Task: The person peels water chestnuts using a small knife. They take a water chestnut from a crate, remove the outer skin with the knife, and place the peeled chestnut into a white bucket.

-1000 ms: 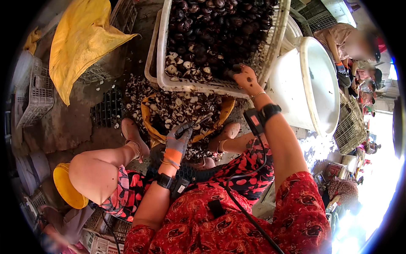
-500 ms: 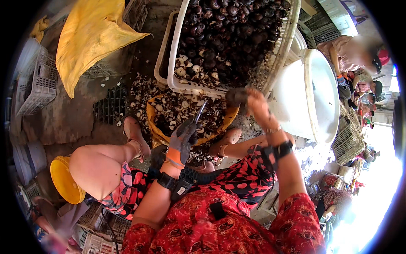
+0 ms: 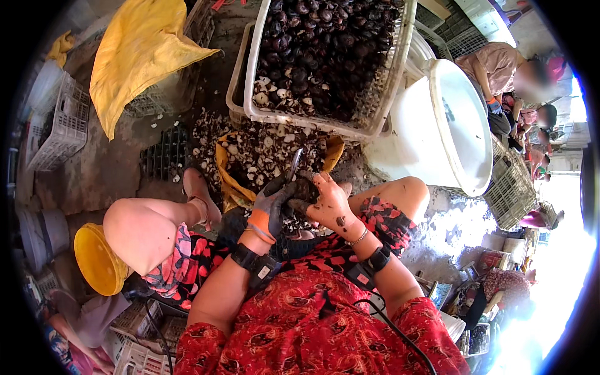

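My left hand (image 3: pixel 270 203), in a grey glove with an orange cuff, is closed around a small peeling knife whose metal blade (image 3: pixel 296 160) points up and away from me. My bare, dirt-specked right hand (image 3: pixel 334 205) is bent in close beside it, fingers closed on a dark roundish water chestnut (image 3: pixel 305 187), partly hidden by both hands. Below them, a yellow sack (image 3: pixel 228 178) lies open between my feet, with white and brown peelings in and around it. Just beyond stands a pale plastic crate (image 3: pixel 252 78) heaped with dark water chestnuts (image 3: pixel 325 50), with pale cut pieces at its near left corner.
A large white tub (image 3: pixel 406 140) leans at the right of the crate. To the left are a yellow sheet (image 3: pixel 134 59), a grey crate (image 3: pixel 62 125) and a yellow bucket (image 3: pixel 94 259). A black grate (image 3: pixel 165 153) lies on the floor. Several people sit at far right.
My right hand has come back from the crate's near edge to meet my left hand, bringing the dark water chestnut. The left hand has shifted slightly nearer, still gripping the knife.
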Demonstrator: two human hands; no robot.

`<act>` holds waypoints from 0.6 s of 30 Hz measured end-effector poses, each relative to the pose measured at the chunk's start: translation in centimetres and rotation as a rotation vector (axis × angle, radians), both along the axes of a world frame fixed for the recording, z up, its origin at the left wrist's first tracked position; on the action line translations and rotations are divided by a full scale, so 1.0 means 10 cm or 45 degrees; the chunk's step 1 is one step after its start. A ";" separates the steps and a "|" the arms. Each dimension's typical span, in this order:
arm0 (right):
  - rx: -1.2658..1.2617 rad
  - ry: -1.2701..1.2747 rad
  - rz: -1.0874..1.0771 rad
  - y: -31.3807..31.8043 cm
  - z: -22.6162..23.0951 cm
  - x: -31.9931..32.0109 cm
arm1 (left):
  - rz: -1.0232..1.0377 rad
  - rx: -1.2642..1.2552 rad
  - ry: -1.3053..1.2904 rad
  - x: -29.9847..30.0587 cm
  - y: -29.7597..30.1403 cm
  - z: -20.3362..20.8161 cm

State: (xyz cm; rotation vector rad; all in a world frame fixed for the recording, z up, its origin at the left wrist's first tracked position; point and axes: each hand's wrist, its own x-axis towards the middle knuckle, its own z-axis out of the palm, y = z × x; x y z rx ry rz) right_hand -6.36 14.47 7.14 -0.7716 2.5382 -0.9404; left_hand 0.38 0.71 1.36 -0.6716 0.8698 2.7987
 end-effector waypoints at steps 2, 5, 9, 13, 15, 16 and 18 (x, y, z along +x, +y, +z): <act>0.044 0.030 0.035 0.01 0.00 0.00 | 0.046 0.007 -0.050 0.02 0.03 0.00; 0.092 0.037 -0.003 -0.03 0.05 0.07 | 0.034 0.000 -0.007 0.05 0.05 0.06; -0.224 -0.238 -0.116 -0.03 -0.02 0.07 | -0.025 -0.208 -0.051 -0.02 -0.08 -0.05; -0.584 -0.611 -0.320 0.11 0.06 -0.01 | 0.109 -0.478 0.011 -0.04 -0.29 -0.34; -0.805 -0.577 -0.137 0.22 0.03 -0.07 | -0.088 -0.750 0.317 -0.04 -0.20 -0.05; -0.706 -0.630 -0.117 0.33 0.04 -0.10 | 0.003 -1.376 0.672 -0.05 -0.16 -0.01; -0.938 -0.919 -0.206 0.31 0.13 -0.06 | -0.073 -1.138 0.460 -0.03 -0.21 -0.06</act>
